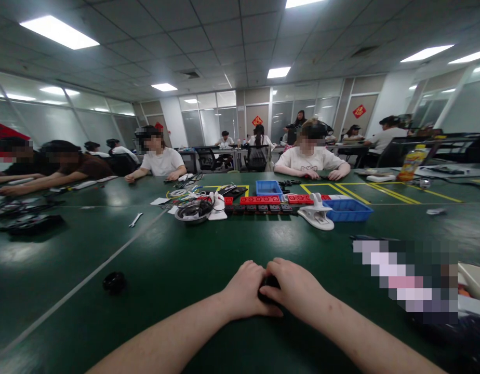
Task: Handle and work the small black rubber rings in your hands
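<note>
Both of my hands meet around a small black object (269, 287) low over the green table (177, 259), near the middle front. My left hand (245, 291) is closed on its left side, with the thumb reaching below it. From the right, my right hand (292, 285) wraps over it, fingers curled. Most of the object is hidden by my fingers, so its shape cannot be made out. A separate black round part (114, 282) lies on the table to the left of my hands.
Beyond my hands stand blue trays (349, 210), red and black power strips (259, 204), a white clamp-like stand (317, 212) and a bowl of cables (193, 210). A wrench (135, 220) lies left. People sit across the table. Blurred items lie at the right.
</note>
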A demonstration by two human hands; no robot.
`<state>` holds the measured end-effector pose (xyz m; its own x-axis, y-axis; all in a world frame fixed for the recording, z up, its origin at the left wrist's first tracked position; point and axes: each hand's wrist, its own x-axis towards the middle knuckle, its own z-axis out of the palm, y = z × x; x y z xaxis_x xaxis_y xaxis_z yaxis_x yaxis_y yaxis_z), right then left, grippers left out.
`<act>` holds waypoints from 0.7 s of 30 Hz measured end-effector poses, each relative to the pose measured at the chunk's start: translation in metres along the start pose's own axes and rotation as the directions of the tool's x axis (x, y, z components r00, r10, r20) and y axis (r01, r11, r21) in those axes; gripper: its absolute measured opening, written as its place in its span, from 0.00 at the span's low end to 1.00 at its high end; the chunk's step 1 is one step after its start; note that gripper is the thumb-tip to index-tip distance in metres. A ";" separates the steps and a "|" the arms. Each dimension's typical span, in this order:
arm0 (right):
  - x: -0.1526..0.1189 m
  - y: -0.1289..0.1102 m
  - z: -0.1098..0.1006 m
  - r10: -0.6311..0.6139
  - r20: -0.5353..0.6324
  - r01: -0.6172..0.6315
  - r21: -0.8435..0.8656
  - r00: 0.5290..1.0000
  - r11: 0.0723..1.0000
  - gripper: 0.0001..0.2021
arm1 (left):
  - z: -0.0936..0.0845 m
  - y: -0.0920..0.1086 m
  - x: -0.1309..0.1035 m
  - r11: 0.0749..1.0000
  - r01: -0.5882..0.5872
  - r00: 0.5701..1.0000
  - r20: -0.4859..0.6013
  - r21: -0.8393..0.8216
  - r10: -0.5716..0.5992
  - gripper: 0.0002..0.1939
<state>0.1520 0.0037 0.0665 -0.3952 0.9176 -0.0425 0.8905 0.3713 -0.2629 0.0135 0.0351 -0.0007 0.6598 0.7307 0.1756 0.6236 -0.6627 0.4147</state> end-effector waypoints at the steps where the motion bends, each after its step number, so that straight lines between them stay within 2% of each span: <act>1: 0.000 0.000 -0.001 0.001 0.003 -0.001 -0.002 1.000 1.000 0.08 | 0.000 0.000 0.000 1.000 -0.002 1.000 -0.003 0.000 0.002 0.28; 8: 0.001 -0.001 -0.004 0.002 0.020 -0.002 0.006 1.000 1.000 0.09 | 0.004 -0.001 0.000 0.997 0.067 0.996 -0.057 -0.026 -0.068 0.28; 11: 0.001 0.002 -0.005 -0.040 0.025 0.039 0.031 0.999 0.999 0.09 | 0.003 -0.003 0.000 0.997 0.051 0.998 -0.039 -0.057 -0.053 0.29; 14: -0.002 0.009 -0.008 -0.179 0.045 0.173 0.108 0.983 0.979 0.10 | -0.002 -0.005 0.002 0.994 0.017 1.000 0.012 -0.112 -0.016 0.26; 17: -0.005 0.016 -0.010 -0.348 0.080 0.324 0.220 0.934 0.920 0.16 | -0.006 -0.008 0.003 0.985 -0.006 0.997 0.069 -0.174 0.019 0.22; 21: -0.003 0.019 -0.005 -0.442 0.141 0.374 0.347 0.886 0.860 0.18 | -0.004 -0.015 0.006 0.980 -0.034 0.993 0.108 -0.197 0.056 0.20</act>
<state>0.1714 0.0093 0.0667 -0.7754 0.6289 -0.0571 0.5400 0.6134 -0.5763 0.0067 0.0504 -0.0022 0.7350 0.6705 0.1015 0.5057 -0.6417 0.5766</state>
